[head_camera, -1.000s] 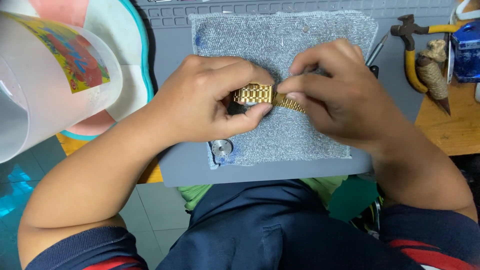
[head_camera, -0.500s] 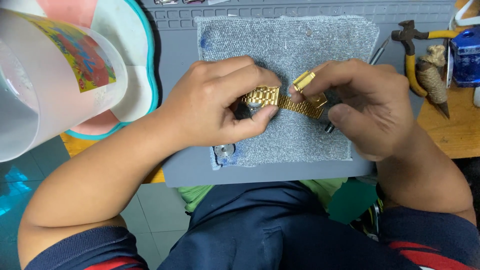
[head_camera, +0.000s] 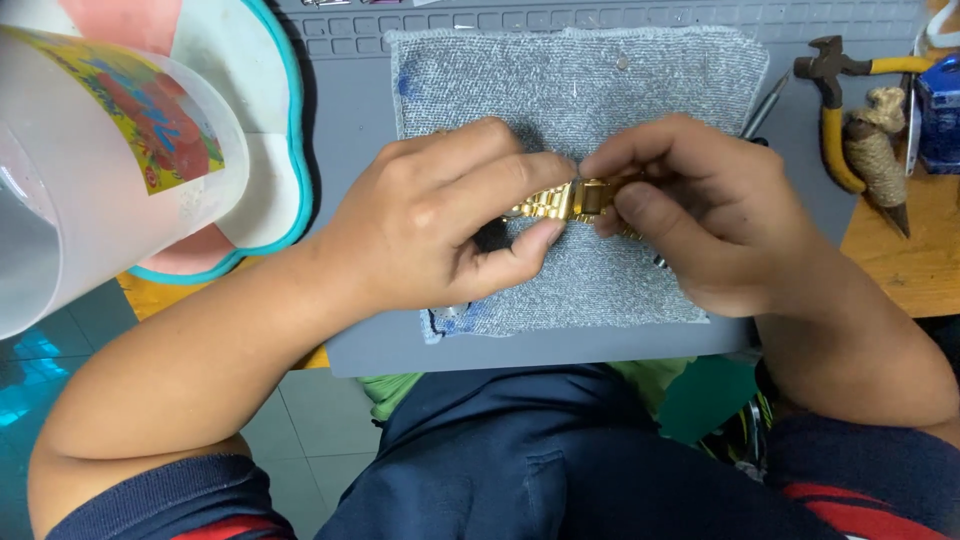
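Head | left hand (head_camera: 440, 215), right hand (head_camera: 700, 210) pinch gold watch band (head_camera: 556, 203) | pliers (head_camera: 835, 95) beside towel (head_camera: 560, 75)

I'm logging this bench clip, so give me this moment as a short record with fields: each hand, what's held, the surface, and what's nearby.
left hand: pinches the gold metal watch band between thumb and fingers
right hand: grips the band's clasp end
surface: grey towel on a grey work mat
right side: yellow-handled pliers, twine-wrapped tool
left side: translucent plastic jug
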